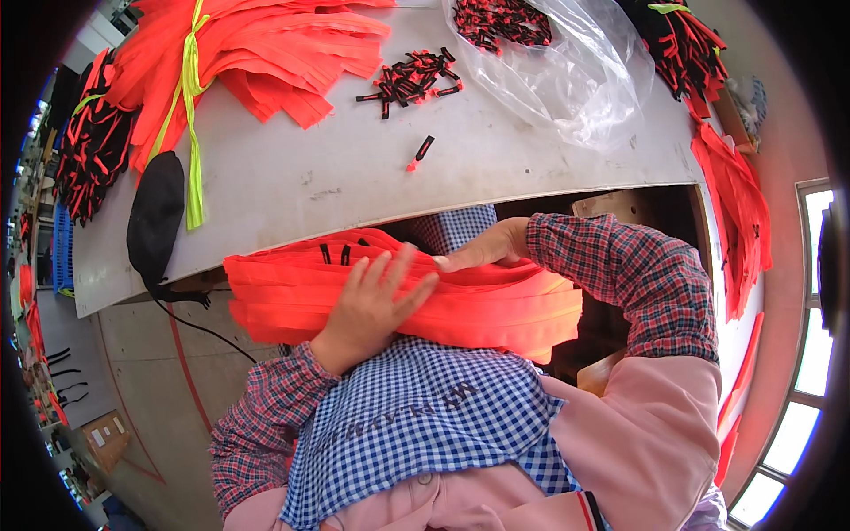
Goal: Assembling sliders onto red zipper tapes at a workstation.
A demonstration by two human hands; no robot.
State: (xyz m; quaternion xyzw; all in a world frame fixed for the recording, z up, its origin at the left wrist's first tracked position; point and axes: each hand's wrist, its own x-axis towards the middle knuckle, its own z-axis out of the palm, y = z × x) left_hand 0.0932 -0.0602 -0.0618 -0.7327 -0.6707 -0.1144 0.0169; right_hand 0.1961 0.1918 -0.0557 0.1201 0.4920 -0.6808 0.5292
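Blue checked apron (416,416) fills the lower frame. Above it, at centre, a stack of orange straps (496,305) lies across the lap. Left hand (372,305) rests flat on it, fingers spread open; right hand (487,248) presses its top edge, fingers extended, gripping nothing.

A grey table (372,177) bears orange strips (266,53), black clips (412,80), a plastic bag (567,71).

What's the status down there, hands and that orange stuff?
Left hand flat on orange strip bundle in lap. Right hand pressing its top edge. Nothing blocking; loose black clips on table.
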